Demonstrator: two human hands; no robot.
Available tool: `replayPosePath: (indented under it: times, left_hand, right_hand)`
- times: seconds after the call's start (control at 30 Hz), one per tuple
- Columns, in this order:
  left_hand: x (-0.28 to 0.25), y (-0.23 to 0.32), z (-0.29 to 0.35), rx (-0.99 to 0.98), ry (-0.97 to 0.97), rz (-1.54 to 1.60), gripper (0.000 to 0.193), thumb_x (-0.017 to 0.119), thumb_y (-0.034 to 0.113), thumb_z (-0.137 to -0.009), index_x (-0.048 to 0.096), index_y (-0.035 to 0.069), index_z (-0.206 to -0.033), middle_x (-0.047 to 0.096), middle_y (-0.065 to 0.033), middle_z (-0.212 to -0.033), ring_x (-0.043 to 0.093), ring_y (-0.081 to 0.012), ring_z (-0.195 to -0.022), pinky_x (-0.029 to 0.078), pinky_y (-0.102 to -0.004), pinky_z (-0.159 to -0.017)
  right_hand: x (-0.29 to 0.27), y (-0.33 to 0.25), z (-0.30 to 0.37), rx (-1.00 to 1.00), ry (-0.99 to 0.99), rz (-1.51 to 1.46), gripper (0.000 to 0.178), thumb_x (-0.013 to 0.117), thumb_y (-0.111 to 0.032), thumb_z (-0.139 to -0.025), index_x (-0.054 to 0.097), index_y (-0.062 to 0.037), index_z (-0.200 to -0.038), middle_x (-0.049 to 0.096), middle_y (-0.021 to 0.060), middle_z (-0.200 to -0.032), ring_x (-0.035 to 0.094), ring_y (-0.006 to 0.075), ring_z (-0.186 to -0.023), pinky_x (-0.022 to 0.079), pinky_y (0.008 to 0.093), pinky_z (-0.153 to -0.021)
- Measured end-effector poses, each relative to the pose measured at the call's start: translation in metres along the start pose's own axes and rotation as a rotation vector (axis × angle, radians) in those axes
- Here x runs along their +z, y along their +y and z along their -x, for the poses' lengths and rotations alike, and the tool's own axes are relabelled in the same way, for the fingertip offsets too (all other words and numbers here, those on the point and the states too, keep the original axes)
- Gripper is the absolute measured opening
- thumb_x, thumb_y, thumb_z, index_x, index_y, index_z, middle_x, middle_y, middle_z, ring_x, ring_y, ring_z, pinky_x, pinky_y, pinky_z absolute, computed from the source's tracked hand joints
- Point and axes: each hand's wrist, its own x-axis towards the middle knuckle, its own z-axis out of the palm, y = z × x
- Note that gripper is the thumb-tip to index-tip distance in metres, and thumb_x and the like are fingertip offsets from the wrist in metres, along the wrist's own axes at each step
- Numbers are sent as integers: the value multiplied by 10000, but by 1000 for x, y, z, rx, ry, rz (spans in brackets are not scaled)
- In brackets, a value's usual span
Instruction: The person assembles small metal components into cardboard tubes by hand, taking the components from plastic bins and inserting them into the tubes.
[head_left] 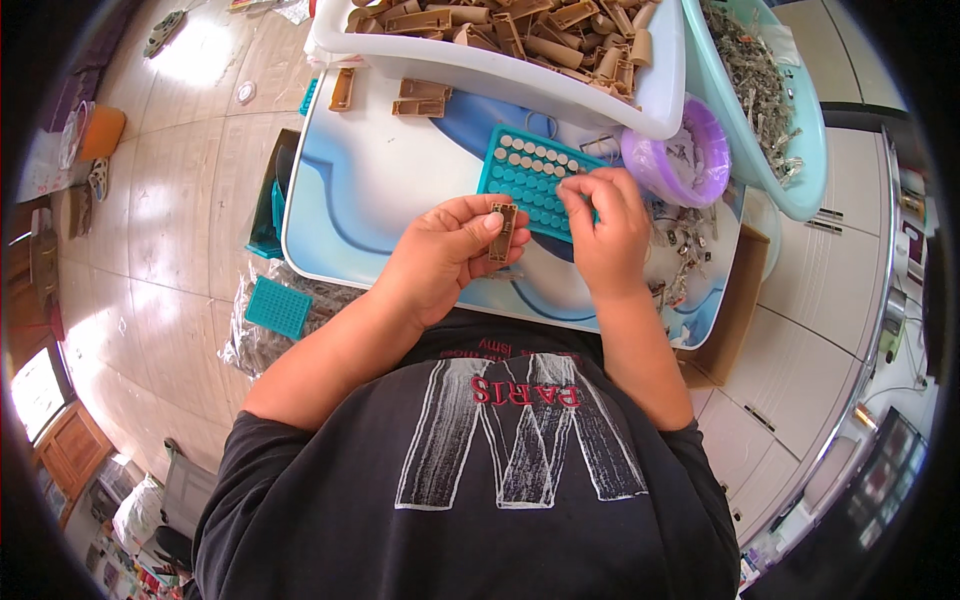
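My left hand (440,240) grips a small brown plastic casing (502,236), long and narrow, with its hollow side up. The thumb presses on its upper end. Just to the right, my right hand (608,225) is pinched over the right side of a teal tray (510,187). Whatever lies between those fingertips is hidden. Round pockets fill the tray in rows, and pale round discs (532,152) sit in its far rows. Three loose brown casings (421,98) lie at the far left of the blue-and-white table (370,180).
Beyond the tray stands a white tub (500,55) heaped with brown casings. A purple basket (715,160) lined with plastic and a light-teal basin (805,150) of small metallic parts are at the right. Small metal parts (685,240) lie scattered along the table's right side.
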Motion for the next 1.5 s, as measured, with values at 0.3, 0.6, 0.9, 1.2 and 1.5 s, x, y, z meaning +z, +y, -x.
replayPosePath:
  times: [0.3, 0.6, 0.9, 1.2, 1.5]
  left_hand:
    - [-7, -7, -3, 30, -37, -5, 268, 548, 93, -909, 520, -33, -1143, 613, -97, -1014, 617, -164, -877, 519, -329, -847]
    - [-7, -3, -1, 62, 11, -31, 278, 544, 89, -911, 536, -22, -1166, 625, -86, -1014, 619, -168, -897, 520, -321, -833]
    - [-6, 1, 0, 63, 26, -50, 266, 535, 91, -915, 542, -24, -1155, 629, -96, -1037, 623, -176, -914, 523, -319, -817]
    - [-9, 1, -3, 61, 31, -10, 266, 537, 91, -914, 541, -44, -1143, 636, -97, -999, 626, -171, -886, 524, -315, -815]
    - [-13, -6, -6, 71, 10, 13, 274, 542, 89, -910, 536, -46, -1148, 637, -96, -979, 627, -168, -867, 527, -317, -815]
  right_hand:
    - [3, -36, 7, -90, -78, -167, 157, 729, -62, -662, 604, -59, -757, 567, 65, -765, 579, 237, -680, 466, 334, -575]
    - [5, -29, -2, -43, -105, -259, 124, 710, -62, -690, 643, -54, -794, 570, 73, -767, 581, 247, -691, 467, 340, -587]
    - [22, -9, -25, -58, -64, 120, 97, 713, -108, -683, 667, -71, -759, 578, 45, -775, 579, 235, -716, 470, 351, -615]
    - [11, -28, -13, -92, -5, -157, 128, 726, -58, -649, 610, -62, -704, 565, 66, -767, 560, 254, -707, 450, 350, -603]
    - [12, -31, -3, -163, -123, -209, 140, 717, -56, -669, 618, -64, -767, 558, 68, -762, 553, 251, -695, 443, 334, -595]
